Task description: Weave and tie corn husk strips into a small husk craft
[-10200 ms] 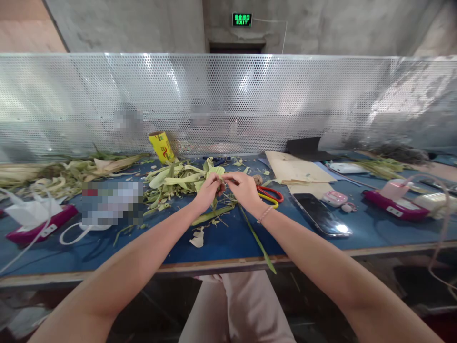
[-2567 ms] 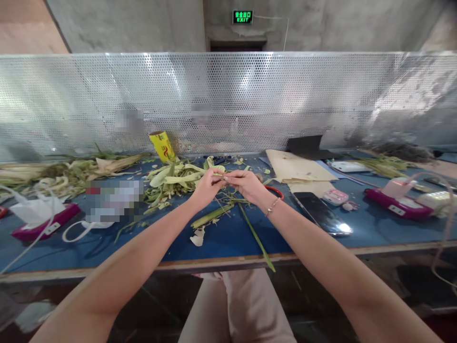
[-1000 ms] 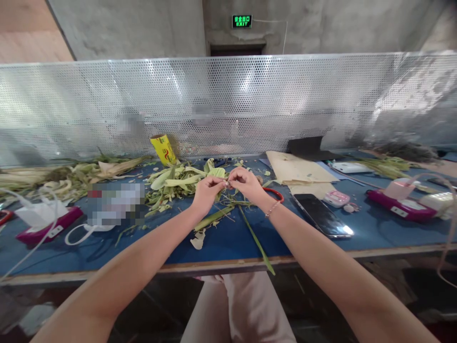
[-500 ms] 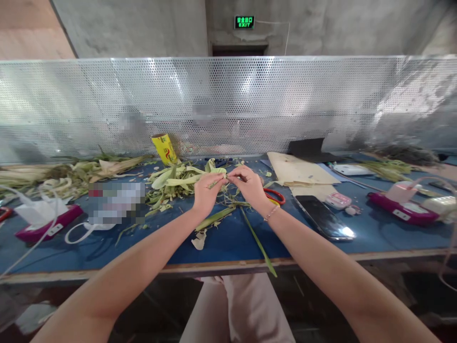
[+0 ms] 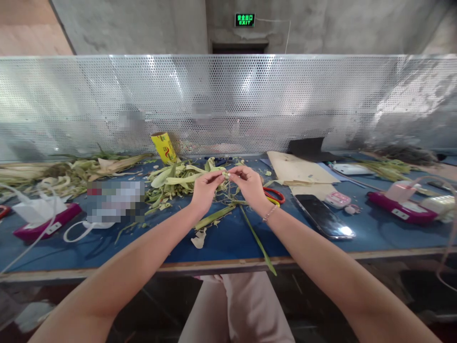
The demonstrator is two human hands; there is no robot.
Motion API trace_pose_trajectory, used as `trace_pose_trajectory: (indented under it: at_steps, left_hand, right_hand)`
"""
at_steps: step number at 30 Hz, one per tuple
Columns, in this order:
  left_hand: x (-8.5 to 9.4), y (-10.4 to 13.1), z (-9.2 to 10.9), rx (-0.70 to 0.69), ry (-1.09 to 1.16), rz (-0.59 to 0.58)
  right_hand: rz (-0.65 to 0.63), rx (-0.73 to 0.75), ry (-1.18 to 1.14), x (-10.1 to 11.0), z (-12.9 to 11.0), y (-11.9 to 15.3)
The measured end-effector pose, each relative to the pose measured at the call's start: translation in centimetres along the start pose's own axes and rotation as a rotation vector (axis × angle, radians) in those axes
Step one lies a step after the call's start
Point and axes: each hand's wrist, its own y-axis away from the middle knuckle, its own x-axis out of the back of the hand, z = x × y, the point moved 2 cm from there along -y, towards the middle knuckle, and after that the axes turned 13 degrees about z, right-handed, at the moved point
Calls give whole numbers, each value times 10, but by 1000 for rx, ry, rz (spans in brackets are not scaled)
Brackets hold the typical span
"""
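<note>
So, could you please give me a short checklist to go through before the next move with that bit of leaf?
1. Both hands meet on the leaf strip: ok.
2. Left hand pinches it: ok.
3. Right hand pinches it: ok.
4. Strip is whole, not torn: cannot tell, too small.
5. Scissors lie apart from the hands, beside the right wrist: ok.
6. Phone lies outside the leaf pile: ok.
</note>
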Motion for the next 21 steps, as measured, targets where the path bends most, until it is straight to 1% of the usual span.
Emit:
trace_pose_trajectory:
  at_steps: [4, 7, 13, 18, 21]
  left_hand:
    - [-1, 1, 2, -1, 26, -12]
    - [-2, 3, 2, -12, 15, -11]
    - [-1, 1, -2, 10, 13, 20]
    - [-3, 1, -5, 59, 61, 32]
    - [-4, 3, -5, 112, 110, 26]
  right_hand:
    - [22, -48, -42, 0, 6, -2]
    - [38, -55, -35, 0, 7, -3]
    - [5, -14, 75, 1, -1, -1]
    - [45, 24, 135, 2, -2, -2]
    - [-21, 24, 125, 3, 0, -5]
